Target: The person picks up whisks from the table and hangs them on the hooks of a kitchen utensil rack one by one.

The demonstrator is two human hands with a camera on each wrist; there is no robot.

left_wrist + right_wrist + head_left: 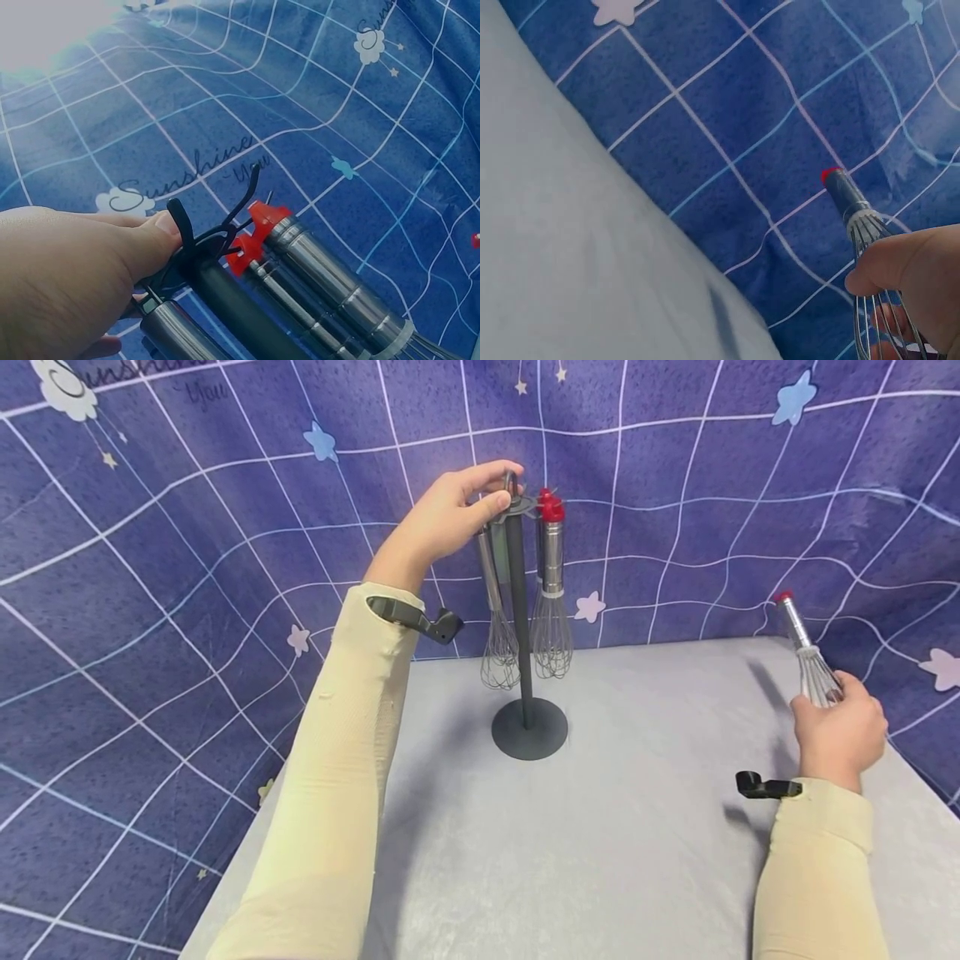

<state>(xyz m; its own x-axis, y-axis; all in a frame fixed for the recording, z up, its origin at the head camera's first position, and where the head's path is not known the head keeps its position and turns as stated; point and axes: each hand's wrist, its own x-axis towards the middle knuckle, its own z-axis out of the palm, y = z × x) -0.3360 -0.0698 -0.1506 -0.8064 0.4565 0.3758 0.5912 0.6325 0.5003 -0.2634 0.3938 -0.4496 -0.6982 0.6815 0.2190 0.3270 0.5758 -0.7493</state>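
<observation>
A dark utensil stand [521, 610] with a round base rises from the table. At its top my left hand [457, 510] pinches the hook ring between thumb and fingers. Whisks hang from it: red-tipped ones [552, 560] on the right, another whisk [491, 572] on the left. The left wrist view shows two red-capped steel handles [322, 277] beside the stand's pole [240, 307]. Far to the right, my right hand [840, 727] grips a separate whisk [795, 622] by its wires, handle pointing up. In the right wrist view its wires [866, 232] pass between thumb and fingers.
A pale cloth covers the table [600, 843]. Behind and at the left hangs a blue curtain [225, 610] with white grid lines and stars. The table's back edge meets this curtain. Black camera mounts [412, 617] sit on both wrists.
</observation>
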